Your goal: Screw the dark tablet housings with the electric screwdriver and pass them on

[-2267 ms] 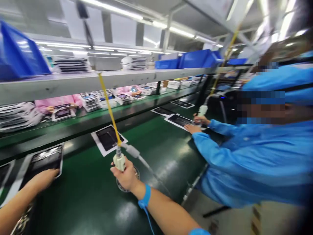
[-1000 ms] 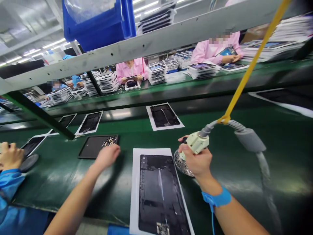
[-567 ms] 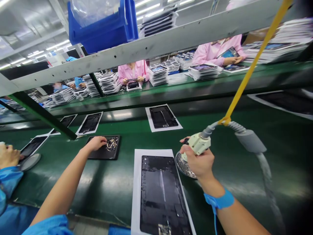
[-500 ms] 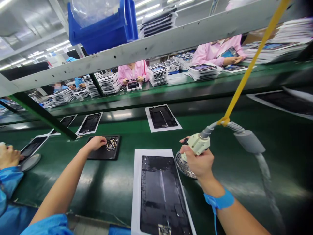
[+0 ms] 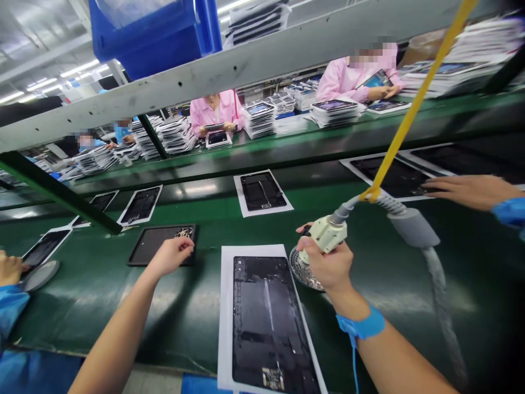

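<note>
My right hand (image 5: 328, 262) is wrapped round a pale electric screwdriver (image 5: 328, 234), its cable running off to the right. Its lower end is over a round perforated dish (image 5: 301, 271) of small metal pieces, probably screws. Over the front right edge of a black tray (image 5: 150, 243) is my left hand (image 5: 174, 254), fingers pinched together. Whatever they hold is too small to make out. Small gold and dark parts (image 5: 184, 232) lie in that tray's right end. Between my hands an opened tablet (image 5: 266, 317) rests on a white sheet (image 5: 227, 328).
A yellow strap (image 5: 410, 120) holds up the screwdriver cable. More opened tablets (image 5: 262, 191) lie along the green bench (image 5: 197, 306). A co-worker's hand (image 5: 471, 189) reaches in from the right, another (image 5: 10, 268) from the left. A metal shelf beam (image 5: 135, 93) crosses above.
My left hand has drawn back from the parts pile toward the tray's near right edge. A co-worker's hand and another tablet have come into view at right. My right hand stays at the dish.
</note>
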